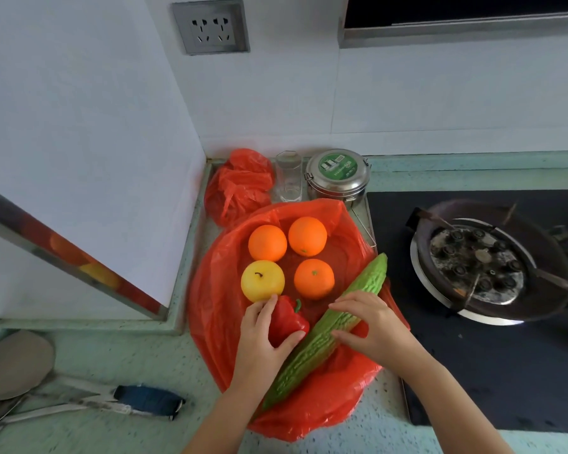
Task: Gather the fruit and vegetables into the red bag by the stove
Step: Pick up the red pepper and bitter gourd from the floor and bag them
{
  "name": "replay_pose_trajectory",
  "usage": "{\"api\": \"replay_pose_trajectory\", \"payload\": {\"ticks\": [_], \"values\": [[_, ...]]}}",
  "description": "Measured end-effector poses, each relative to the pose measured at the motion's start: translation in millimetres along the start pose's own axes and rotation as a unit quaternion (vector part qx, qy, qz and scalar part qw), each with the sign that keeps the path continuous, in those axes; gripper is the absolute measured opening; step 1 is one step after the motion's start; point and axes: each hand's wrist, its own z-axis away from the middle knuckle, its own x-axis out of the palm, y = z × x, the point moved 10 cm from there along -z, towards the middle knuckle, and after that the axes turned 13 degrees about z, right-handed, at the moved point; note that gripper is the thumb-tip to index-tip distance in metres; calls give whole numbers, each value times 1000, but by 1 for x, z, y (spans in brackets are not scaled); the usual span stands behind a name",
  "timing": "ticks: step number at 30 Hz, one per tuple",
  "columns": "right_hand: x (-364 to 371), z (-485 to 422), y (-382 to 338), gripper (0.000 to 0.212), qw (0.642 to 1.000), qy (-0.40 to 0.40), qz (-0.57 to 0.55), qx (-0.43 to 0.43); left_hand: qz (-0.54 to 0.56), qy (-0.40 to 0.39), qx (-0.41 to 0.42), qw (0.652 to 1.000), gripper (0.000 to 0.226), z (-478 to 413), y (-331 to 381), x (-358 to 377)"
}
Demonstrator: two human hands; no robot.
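Observation:
A red plastic bag [217, 309] lies spread open on the green counter, left of the stove. On it rest three oranges [267, 243], [307, 236], [314, 279] and a yellow fruit [262, 281]. My left hand [263, 339] grips a red bell pepper [286, 319] at the bag's front. A long green bitter gourd [328, 326] lies diagonally across the bag's right side. My right hand [371, 326] holds its middle with curled fingers.
A second, crumpled red bag [240, 185], a clear glass [288, 176] and a steel lunch tin [337, 173] stand at the back corner. A gas burner [479, 267] sits on the black hob at right. A pan and a blue-handled utensil [148, 401] lie at front left.

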Motion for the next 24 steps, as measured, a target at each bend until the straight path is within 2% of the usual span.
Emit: {"api": "replay_pose_trajectory", "payload": {"ticks": [5,11,14,17,24], "values": [[-5,7,-2,50,1000,13,0,10,-56,14,11,998,84,-1,4,-7],[-17,23,-9,44,998,54,19,30,-100,20,63,993,71,2,18,-21],[-28,34,-15,38,993,96,42,51,-133,23,121,983,60,4,35,-29],[-42,47,-25,41,986,130,78,70,-149,16,184,971,50,6,59,-32],[-91,96,-64,36,945,243,168,144,-140,-57,328,932,38,18,129,-15]]}}
